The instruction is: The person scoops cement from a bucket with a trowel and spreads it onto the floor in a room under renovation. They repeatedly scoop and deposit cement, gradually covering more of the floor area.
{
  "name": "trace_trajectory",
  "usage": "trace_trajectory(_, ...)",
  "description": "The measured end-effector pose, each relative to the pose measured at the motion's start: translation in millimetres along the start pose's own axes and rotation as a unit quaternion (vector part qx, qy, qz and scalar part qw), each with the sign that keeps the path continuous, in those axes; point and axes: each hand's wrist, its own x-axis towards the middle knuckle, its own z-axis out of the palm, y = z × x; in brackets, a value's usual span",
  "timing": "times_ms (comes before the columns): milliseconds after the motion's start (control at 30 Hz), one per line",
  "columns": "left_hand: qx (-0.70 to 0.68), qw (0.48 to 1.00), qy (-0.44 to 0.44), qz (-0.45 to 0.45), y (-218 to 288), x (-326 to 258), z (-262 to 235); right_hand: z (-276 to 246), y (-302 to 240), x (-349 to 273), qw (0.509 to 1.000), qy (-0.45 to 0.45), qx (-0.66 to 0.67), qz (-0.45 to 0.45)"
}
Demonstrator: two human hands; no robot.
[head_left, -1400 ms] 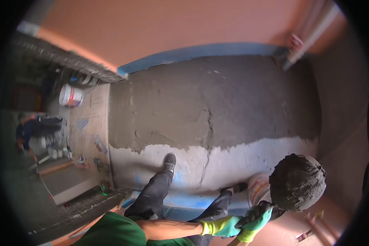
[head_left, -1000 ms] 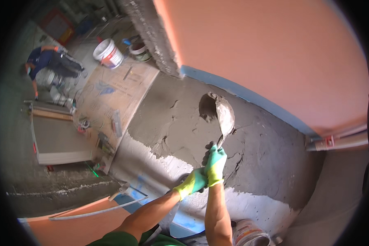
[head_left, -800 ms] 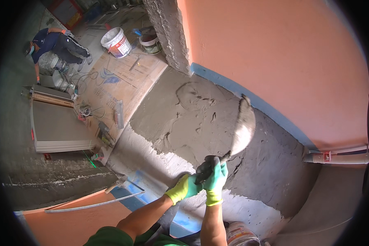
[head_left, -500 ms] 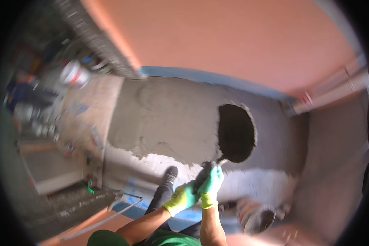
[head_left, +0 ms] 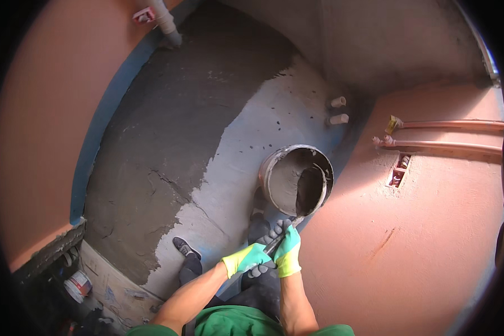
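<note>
My left hand [head_left: 245, 261] and my right hand [head_left: 287, 253], both in yellow-green gloves, are closed together on the handle of a trowel [head_left: 310, 191]. The trowel's blade is loaded with grey mortar and dips into a round bucket [head_left: 267, 168] of wet mortar that stands on the floor just ahead of my hands. Both forearms come up from the lower edge, over my green shirt. My dark shoes [head_left: 183, 247] stand on the floor to the left of the hands.
Dark wet mortar [head_left: 168, 129] covers the left part of the floor, and pale grey floor [head_left: 263, 112] lies beside it. Orange-pink walls surround the spot. Two copper pipes [head_left: 448, 134] run along the right wall, two pipe stubs [head_left: 337, 110] stick up behind the bucket, and a small pail [head_left: 78, 283] sits lower left.
The view has swung from the mortared surface down to the bucket. The trowel, earlier spreading mortar out ahead, now dips into the bucket. Both hands kept their grip on the handle.
</note>
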Motion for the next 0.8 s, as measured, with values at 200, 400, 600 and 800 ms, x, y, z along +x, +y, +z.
trace_trajectory(200, -0.068, 0.983, 0.025, -0.171, 61, 154, -27, -47, -48, 172, 0.982, 0.16, 0.066, 0.077)
trace_trajectory(400, 0.102, 0.962, 0.159, -0.195, 102, 184, -92, -20, -12, 254, 0.974, 0.026, 0.201, 0.105)
trace_trajectory(600, 0.041, 0.957, 0.176, -0.225, 144, 200, -102, 3, -21, 287, 0.92, -0.116, 0.33, 0.176)
trace_trajectory(800, 0.126, 0.947, 0.275, -0.106, 150, 218, -64, -7, -40, 295, 0.855, -0.188, 0.432, 0.218)
